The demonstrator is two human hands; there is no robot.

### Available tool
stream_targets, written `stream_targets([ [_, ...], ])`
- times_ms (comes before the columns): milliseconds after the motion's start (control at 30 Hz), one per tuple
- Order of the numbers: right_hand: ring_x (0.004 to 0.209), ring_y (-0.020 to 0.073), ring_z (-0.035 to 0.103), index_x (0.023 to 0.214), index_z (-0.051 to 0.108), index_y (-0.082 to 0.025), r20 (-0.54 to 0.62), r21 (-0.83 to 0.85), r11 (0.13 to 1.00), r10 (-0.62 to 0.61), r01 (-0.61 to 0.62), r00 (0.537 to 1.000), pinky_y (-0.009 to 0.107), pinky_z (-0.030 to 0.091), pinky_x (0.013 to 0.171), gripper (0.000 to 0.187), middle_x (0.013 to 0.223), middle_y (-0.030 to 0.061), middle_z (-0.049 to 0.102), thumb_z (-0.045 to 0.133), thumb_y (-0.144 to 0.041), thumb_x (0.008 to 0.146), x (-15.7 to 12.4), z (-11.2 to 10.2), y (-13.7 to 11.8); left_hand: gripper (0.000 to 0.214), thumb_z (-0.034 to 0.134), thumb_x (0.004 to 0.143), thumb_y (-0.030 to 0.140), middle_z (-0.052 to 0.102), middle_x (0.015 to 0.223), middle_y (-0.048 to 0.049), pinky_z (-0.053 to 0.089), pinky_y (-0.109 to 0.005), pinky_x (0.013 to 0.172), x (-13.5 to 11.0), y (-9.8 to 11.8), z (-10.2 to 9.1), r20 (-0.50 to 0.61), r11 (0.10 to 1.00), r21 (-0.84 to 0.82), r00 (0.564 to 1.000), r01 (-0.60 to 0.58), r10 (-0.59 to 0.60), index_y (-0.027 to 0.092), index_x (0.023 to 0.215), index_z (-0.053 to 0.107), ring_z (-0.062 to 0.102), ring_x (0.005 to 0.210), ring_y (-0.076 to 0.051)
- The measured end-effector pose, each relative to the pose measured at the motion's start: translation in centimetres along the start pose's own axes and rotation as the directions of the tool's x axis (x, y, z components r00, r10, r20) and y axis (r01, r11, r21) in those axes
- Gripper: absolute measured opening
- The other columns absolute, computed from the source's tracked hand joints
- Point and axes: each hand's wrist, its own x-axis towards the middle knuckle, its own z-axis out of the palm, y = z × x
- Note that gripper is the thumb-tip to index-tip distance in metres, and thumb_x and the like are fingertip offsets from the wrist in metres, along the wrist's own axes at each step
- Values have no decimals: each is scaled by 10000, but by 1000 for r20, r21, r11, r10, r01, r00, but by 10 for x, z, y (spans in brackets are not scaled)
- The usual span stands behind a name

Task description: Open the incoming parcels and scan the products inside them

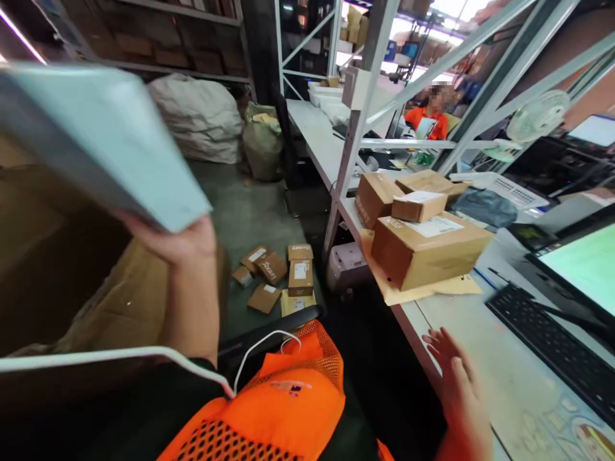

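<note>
Nearest, an orange mesh vest [302, 390] covers the lap, and a white cord [144, 351] runs to it from the left edge of the view. The left hand [175, 238] is raised with its fingers closed around the lower end of a pale box [129, 137], which is blurred, tilted and held in the air above a large open carton [134, 301]. The right hand [454, 368] is bare, its fingers loosely spread and slightly bent, over the near edge of the bench [446, 320]; it appears to hold nothing, and whether it touches the surface I cannot tell. Just beyond that hand lie a black keyboard [552, 349] and a lit monitor [589, 262]. Farther along the bench a brown box [398, 256] sits on a yellow padded envelope [432, 291], with a small carton [419, 207] on top and more boxes behind, near a dark plastic parcel [485, 206] and a white basket [509, 189]. Down on the floor, several small parcels [300, 275] lie in a loose group. Farther back stand an olive sack [262, 144] and a bulky white sack [196, 121], before metal shelving [192, 9]. Beyond the grey frame [354, 128], a person [435, 125] in orange is at another work place.
</note>
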Motion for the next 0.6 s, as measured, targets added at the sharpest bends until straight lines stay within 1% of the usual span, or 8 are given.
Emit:
stream_targets([
  [33, 1242, 361, 731, 1308, 753, -296, -19, 11, 999, 51, -50, 999, 587, 551, 1128, 498, 1357, 135, 750, 696, -622, 936, -4, -6, 8, 1091, -322, 853, 817, 324, 1755, -77, 460, -445, 1215, 22, -3, -17, -13, 998, 58, 1000, 2, -1, 219, 1674, 76, 360, 1613, -273],
  [100, 1209, 369, 746, 1276, 771, -274, -72, 37, 991, 128, -125, 989, 589, 567, 1112, 546, 1313, 143, 771, 736, -660, 891, -15, -21, 20, 1150, -274, 785, 905, 277, 1777, -118, 482, -445, 1208, 48, -21, -27, 101, 983, 88, 981, 158, -167, 220, 1661, 20, 345, 1626, -273],
  [167, 1162, 377, 764, 1227, 797, -252, -144, 34, 988, 156, -152, 977, 582, 594, 1074, 585, 1221, 151, 802, 777, -689, 838, -31, -40, 26, 990, -23, 911, 879, 246, 1795, -120, 516, -434, 1178, 43, -47, 1, 167, 972, 0, 958, 235, -232, 227, 1652, 57, 388, 1610, -255],
  [233, 1145, 378, 769, 1184, 811, -243, -264, 10, 989, 146, -149, 953, 579, 594, 1070, 588, 1161, 149, 816, 799, -695, 809, -49, -62, 28, 851, 295, 952, 762, 390, 1736, -123, 558, -434, 1116, 8, -67, 61, 319, 945, -51, 901, 324, -292, 201, 1592, 267, 506, 1528, -262],
  [333, 1140, 356, 767, 1143, 806, -241, -530, 5, 997, 71, -81, 845, 578, 576, 1086, 513, 1125, 127, 818, 788, -652, 836, -84, -98, 28, 719, 589, 885, 647, 640, 1494, -186, 590, -388, 1022, -66, -69, 174, 615, 948, 86, 732, 306, -293, 95, 1347, 555, 633, 1361, -278],
  [467, 1056, 330, 774, 1115, 778, -235, -788, -52, 999, -45, 7, 614, 558, 605, 1012, 420, 1048, 97, 799, 733, -585, 889, -145, -130, 31, 790, 729, 875, 681, 693, 1382, -166, 550, -377, 1082, -121, -34, 310, 830, 985, 172, 534, 32, -162, 24, 1307, 649, 686, 1208, -239],
  [533, 1095, 350, 760, 1123, 767, -228, -863, -102, 993, -58, -61, 503, 576, 590, 1038, 440, 1097, 107, 791, 712, -599, 893, -177, -138, 34, 942, 797, 816, 727, 644, 1461, -193, 500, -476, 1160, -126, -17, 363, 906, 960, 205, 409, -190, -112, 0, 1390, 629, 685, 1224, -286],
  [600, 1202, 388, 718, 1154, 763, -217, -925, -206, 951, -112, -231, 362, 612, 528, 1125, 500, 1207, 134, 773, 670, -638, 900, -203, -147, 37, 1082, 821, 746, 802, 619, 1492, -232, 451, -626, 1181, -127, -9, 404, 935, 860, 267, 332, -436, -122, -10, 1429, 611, 647, 1307, -397],
])
